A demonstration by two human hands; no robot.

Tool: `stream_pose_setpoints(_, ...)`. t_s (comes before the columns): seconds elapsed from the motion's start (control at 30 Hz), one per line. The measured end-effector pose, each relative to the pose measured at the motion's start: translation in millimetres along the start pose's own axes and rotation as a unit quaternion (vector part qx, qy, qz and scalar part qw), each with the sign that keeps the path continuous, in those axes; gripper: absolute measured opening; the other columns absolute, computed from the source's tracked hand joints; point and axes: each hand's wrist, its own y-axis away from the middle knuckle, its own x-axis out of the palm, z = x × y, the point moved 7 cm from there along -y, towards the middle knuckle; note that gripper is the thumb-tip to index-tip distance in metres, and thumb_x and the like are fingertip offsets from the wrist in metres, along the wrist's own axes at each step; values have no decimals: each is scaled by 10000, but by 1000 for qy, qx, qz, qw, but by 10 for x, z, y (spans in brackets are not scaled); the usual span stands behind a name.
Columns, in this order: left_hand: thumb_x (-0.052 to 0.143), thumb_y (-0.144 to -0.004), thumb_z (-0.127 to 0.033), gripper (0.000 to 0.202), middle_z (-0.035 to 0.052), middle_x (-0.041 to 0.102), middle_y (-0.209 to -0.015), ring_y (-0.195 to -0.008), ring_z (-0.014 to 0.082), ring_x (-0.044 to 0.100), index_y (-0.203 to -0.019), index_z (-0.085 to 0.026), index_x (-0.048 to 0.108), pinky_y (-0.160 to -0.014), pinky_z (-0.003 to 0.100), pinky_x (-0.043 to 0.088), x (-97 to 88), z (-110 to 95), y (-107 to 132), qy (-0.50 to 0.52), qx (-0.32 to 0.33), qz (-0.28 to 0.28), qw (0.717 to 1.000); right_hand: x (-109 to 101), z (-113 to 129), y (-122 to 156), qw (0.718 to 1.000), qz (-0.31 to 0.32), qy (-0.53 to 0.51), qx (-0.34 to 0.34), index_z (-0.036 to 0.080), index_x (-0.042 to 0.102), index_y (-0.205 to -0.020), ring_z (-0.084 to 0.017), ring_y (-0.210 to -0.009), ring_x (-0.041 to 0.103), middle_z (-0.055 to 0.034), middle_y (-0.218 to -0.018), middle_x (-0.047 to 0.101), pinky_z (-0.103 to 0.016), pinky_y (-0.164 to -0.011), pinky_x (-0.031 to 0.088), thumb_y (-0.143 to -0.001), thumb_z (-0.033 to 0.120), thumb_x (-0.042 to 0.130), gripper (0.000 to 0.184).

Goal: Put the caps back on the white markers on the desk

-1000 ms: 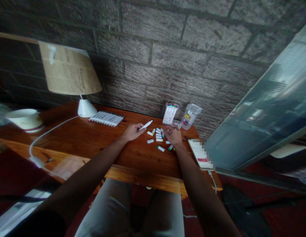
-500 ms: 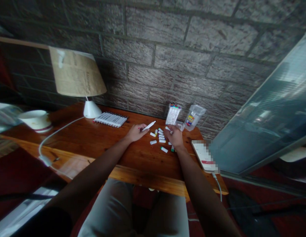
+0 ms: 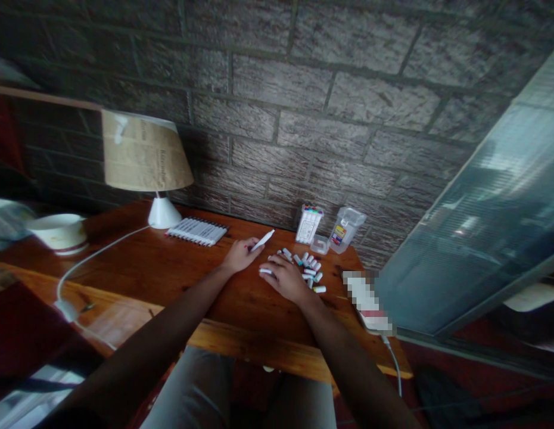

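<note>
My left hand (image 3: 239, 255) is closed on a white marker (image 3: 263, 240), whose bare tip points up and to the right. My right hand (image 3: 286, 277) lies low over the table among loose marker caps (image 3: 310, 271), its fingers spread. One white cap (image 3: 265, 271) touches its fingertips; whether it is pinched is hard to see. Several more caps, white with coloured ends, lie just right of the hand, and a few show beyond its fingers.
A row of markers (image 3: 198, 231) lies left, near the lamp (image 3: 164, 213). A clear case of markers (image 3: 308, 224), a clear lid (image 3: 320, 244) and a clear container (image 3: 346, 229) stand at the back right. A bowl (image 3: 58, 232) sits far left, a partly blurred white device (image 3: 369, 304) right.
My right hand has moved left and toward me, across the caps. The caps are now spread mostly to its right. My left hand still holds the marker, a little lower in view.
</note>
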Motion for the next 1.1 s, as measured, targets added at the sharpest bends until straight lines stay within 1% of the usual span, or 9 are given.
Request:
stream_pose_setpoints(0.1,555,-919,-480,323,14,745,-767,-692,173,666,-893,-205,722,-686,269,487,-8,-12,1,-5,3,-3,1000,105,30,-31,997,36,70,9,201,737,-1075,-231,-1065,633,-91,-1069,712,-375,-969,519,-999,236,615,148)
stream_pose_setpoints(0.3,556,-912,-480,315,16,753,-787,-711,175,668,-878,-209,712,-704,270,493,3,-6,-4,-5,6,6,1000,170,-58,-131,989,39,134,50,216,726,-1020,-248,-1131,649,-91,-1242,716,-416,-1003,520,-974,173,632,113)
stream_pose_setpoints(0.43,557,-912,-499,334,1,699,-699,-654,164,631,-858,-202,700,-660,263,470,19,14,-8,3,0,8,1000,142,-149,-124,983,58,152,86,183,725,-1015,-263,-1074,677,-115,-1063,753,-421,-990,515,-990,170,594,134)
stream_pose_setpoints(0.53,571,-910,-500,336,-4,686,-684,-634,161,624,-893,-194,708,-647,265,461,26,32,0,10,-12,10,1000,5,-238,-55,985,15,132,112,195,728,-1024,-265,-1083,672,-120,-1096,748,-410,-986,514,-973,167,613,128)
stream_pose_setpoints(0.63,579,-910,-504,333,-6,687,-679,-628,160,625,-883,-196,703,-640,265,458,31,43,10,18,-18,18,999,-187,-415,51,985,-72,39,153,188,727,-1079,-258,-1072,684,-114,-1100,761,-397,-998,516,-981,202,604,157)
stream_pose_setpoints(0.7,576,-913,-509,334,-6,690,-671,-625,160,625,-857,-201,692,-639,266,459,43,40,13,21,-14,30,999,-308,-617,154,966,-142,-35,214,169,729,-1102,-250,-1073,701,-120,-1124,768,-379,-999,523,-989,245,587,196)
stream_pose_setpoints(0.83,576,-917,-530,345,3,710,-673,-635,168,649,-868,-207,686,-650,269,467,95,42,20,30,-16,63,997,-428,-985,384,899,-253,-117,339,140,711,-1184,-244,-1020,734,-145,-1148,777,-354,-935,550,-1009,368,491,362)
stream_pose_setpoints(0.97,578,-918,-541,359,1,701,-666,-634,168,658,-919,-199,688,-655,269,469,123,33,30,47,-24,76,996,-376,-1041,398,889,-267,-169,332,167,727,-1087,-229,-898,732,-109,-1009,792,-341,-841,556,-961,483,502,408)
stream_pose_setpoints(1.1,617,-894,-489,324,13,714,-756,-694,168,650,-956,-184,704,-687,272,482,74,-9,15,60,-2,41,997,-316,-1006,372,864,-296,-258,316,188,683,-1056,-199,-762,706,-72,-893,771,-327,-736,557,-858,572,627,435)
